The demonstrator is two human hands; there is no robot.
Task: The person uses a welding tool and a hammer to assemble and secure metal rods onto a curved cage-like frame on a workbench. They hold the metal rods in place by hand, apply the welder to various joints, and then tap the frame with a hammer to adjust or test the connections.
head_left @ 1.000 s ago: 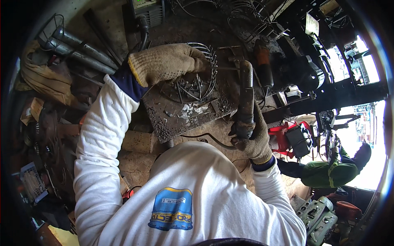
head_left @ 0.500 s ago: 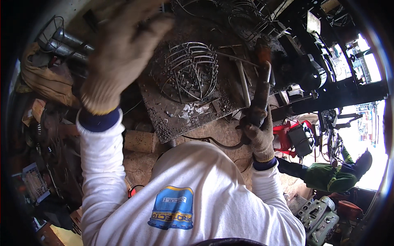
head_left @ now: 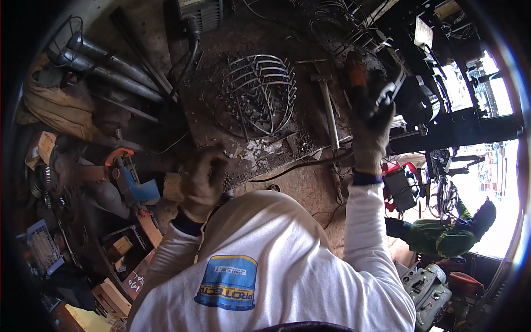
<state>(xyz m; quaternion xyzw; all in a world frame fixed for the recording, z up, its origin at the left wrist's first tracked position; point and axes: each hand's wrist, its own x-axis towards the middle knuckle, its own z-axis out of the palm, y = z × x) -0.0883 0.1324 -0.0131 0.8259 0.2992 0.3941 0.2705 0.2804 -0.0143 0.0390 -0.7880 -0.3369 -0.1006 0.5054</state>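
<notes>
My right hand (head_left: 371,133), in a knitted work glove, is wrapped around a dark tool with a shiny metal jaw (head_left: 390,93). It looks like a welding electrode holder, and a black cable (head_left: 310,164) runs to it. My gloved left hand (head_left: 206,180) is low beside the near left corner of the metal work table (head_left: 235,171), with curled fingers; whether anything is in them is hidden. On the table lies a round cage of bent metal rods (head_left: 259,97). A hammer (head_left: 329,113) rests right of the cage, near my right hand.
Wire frames (head_left: 343,22) and an orange-handled item (head_left: 357,74) are at the far right. Metal pipes (head_left: 119,74) lie far left, above a blue and orange clamp-like tool (head_left: 135,180). A person in green (head_left: 445,235) is at the right, near a grey-green machine (head_left: 428,288).
My left hand has come down from the far left to the near table edge, its fingers now curled. My right hand has moved farther out and slightly right with the tool, tilting it.
</notes>
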